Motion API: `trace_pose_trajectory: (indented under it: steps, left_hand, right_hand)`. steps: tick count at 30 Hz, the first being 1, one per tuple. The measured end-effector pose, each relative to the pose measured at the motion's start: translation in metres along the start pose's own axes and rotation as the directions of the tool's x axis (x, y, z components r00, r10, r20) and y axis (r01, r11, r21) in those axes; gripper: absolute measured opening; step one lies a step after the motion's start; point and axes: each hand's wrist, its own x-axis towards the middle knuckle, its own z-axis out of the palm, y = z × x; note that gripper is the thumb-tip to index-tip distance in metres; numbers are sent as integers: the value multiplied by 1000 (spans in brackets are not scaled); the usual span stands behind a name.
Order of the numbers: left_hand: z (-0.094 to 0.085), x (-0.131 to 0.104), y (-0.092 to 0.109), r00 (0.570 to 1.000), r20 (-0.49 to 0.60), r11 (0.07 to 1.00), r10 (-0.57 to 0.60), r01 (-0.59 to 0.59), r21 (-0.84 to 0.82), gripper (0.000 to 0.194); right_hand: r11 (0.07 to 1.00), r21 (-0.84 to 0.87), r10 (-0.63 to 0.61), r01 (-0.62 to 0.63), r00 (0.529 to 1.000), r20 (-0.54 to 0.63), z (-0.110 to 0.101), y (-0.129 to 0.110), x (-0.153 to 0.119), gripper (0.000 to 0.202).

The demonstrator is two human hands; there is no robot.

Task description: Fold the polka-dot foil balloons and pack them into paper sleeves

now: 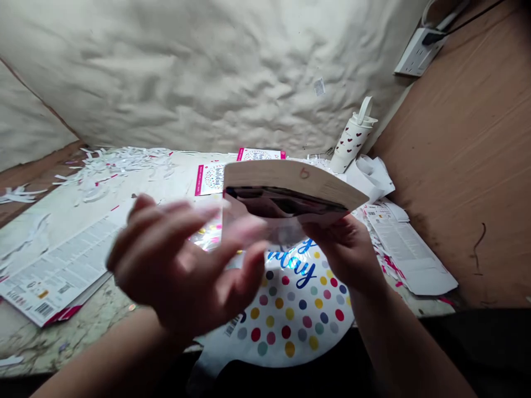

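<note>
My right hand (348, 251) grips the lower right corner of a flat, tan piece (282, 172) with a small reddish mark on it. Its lower part is dark, shiny and mirror-like; whether it is card, foil or both I cannot tell. My left hand (194, 260) is smeared by motion, its fingers apart, in front of the piece's left end. I cannot tell if those fingertips touch it. Below both hands lies a flat white foil balloon (290, 326) with coloured dots and blue lettering, partly hidden, hanging over the table's front edge.
Printed card sleeves (62, 276) are stacked at left, with more sleeves (410, 249) at right. Two pink-edged printed cards (211, 179) lie behind the piece. Shredded paper strips (124, 160) cover the back left. A white bottle with hearts (352, 141) stands near the right wall.
</note>
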Motion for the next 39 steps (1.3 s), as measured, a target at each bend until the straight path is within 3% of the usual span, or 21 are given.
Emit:
trace_pose_trajectory:
  steps: [3,6,10,14,16,18,21,22,25,27,29,30,33,36,39]
  left_hand:
    - [17,-5,-16,987,-109,970,-120,93,-225,57]
    - [31,-3,-20,987,22,916,-159,156,-370,59]
    - [29,1,-10,984,-12,929,-180,166,-332,67]
    - [25,0,-5,988,55,929,-142,153,-337,62]
    - [25,-1,-7,983,-23,925,-181,163,-343,64]
    - [26,-1,-10,972,-68,900,-227,183,-395,66]
    - [27,-2,-14,966,-25,829,-257,207,-520,56]
    - [27,-2,-14,960,-58,816,-273,200,-542,56]
    - [28,-1,-11,930,-179,813,-320,172,-556,76]
    - [29,0,-8,946,-102,779,-308,189,-598,83]
    - [30,1,-4,949,-45,704,-312,199,-681,78]
    - [30,2,-3,937,-70,666,-341,188,-722,72]
    - [27,9,-1,867,-168,596,-469,170,-785,49]
    - [23,18,0,828,-141,571,-542,239,-786,42]
    - [22,26,2,817,-136,586,-561,275,-762,44]
  right_hand:
    - [999,-1,47,-47,998,40,-3,13,6,24]
    - [997,32,72,-73,997,32,-1,22,10,38]
    - [996,6,85,-85,995,51,5,20,12,51]
    - [997,60,36,-40,997,72,9,16,12,50]
    - [998,56,23,-26,998,52,10,13,12,50]
    - [999,31,14,-15,999,41,10,10,13,52]
    - [1000,23,-3,2,998,57,9,7,12,45]
    - [999,35,-23,22,999,47,9,7,12,42]
    - [991,96,-89,89,996,1,11,9,11,44]
    - [988,131,-87,81,995,45,15,11,10,48]
    - [986,155,-73,56,992,105,20,12,10,51]
    - [983,171,-87,71,992,93,22,12,10,52]
    - [967,206,-138,148,988,-63,27,10,13,45]
    - [966,203,-128,161,978,-165,29,5,19,33]
    - [971,175,-131,161,977,-171,31,-1,24,30]
